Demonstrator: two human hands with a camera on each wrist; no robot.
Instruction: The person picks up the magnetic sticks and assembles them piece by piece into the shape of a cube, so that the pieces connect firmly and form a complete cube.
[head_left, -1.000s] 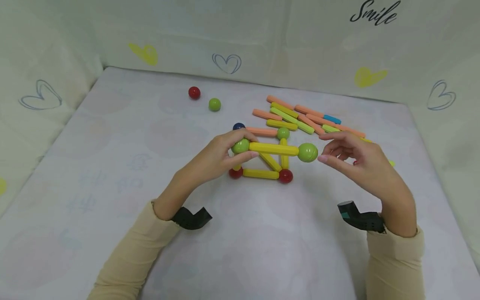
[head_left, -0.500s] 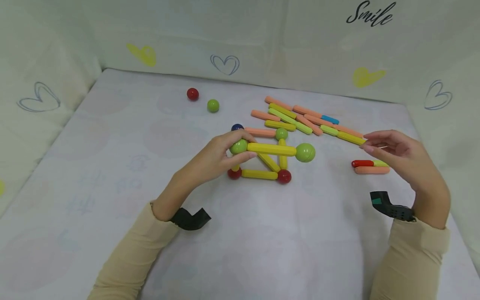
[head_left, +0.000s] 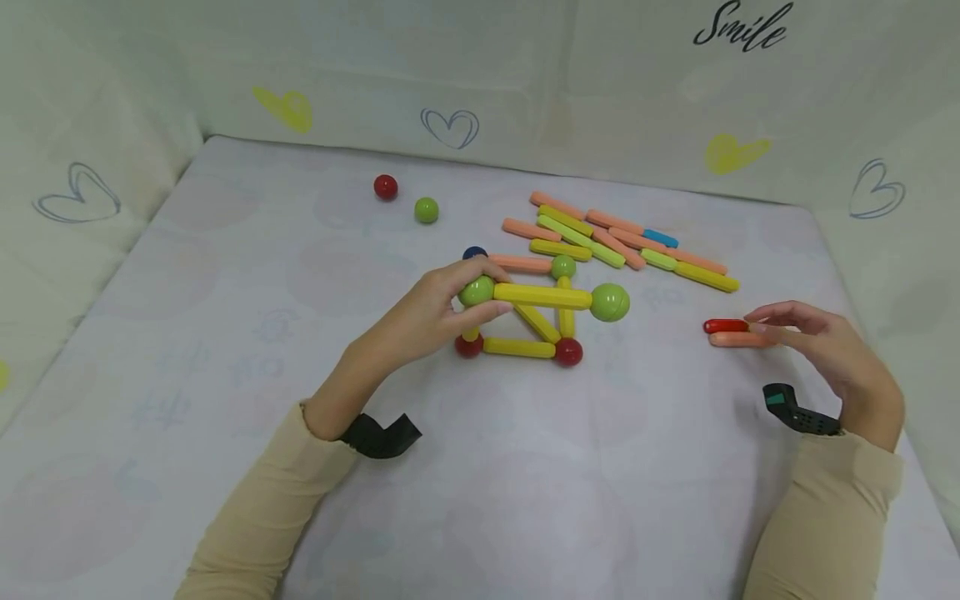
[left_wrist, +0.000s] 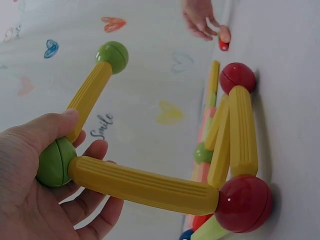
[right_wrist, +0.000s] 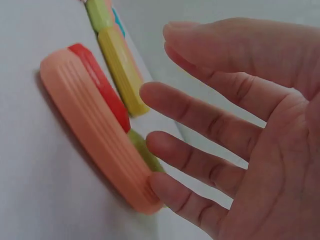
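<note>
Left hand (head_left: 435, 312) grip is wrapped round a green ball (head_left: 476, 292) at the frame's (head_left: 519, 347) raised corner; right hand (head_left: 840, 350), fingers (right_wrist: 195, 110) parted, seemingly empty, is at the red rod (head_left: 726, 326) and orange rod (head_left: 738, 340), right side, contact unclear. Best steady the frame, pinch one rod mid-length.

Left hand (head_left: 441, 310) curled, right hand (head_left: 836, 352) seemingly loose

A pale backdrop (head_left: 517, 58) rises beyond the far edge of the whitish table (head_left: 480, 508). On the backdrop's right is black "Smile" lettering (head_left: 742, 28) above a yellow heart (head_left: 731, 156); outlined hearts (head_left: 450, 129) mark left, middle and right.
</note>
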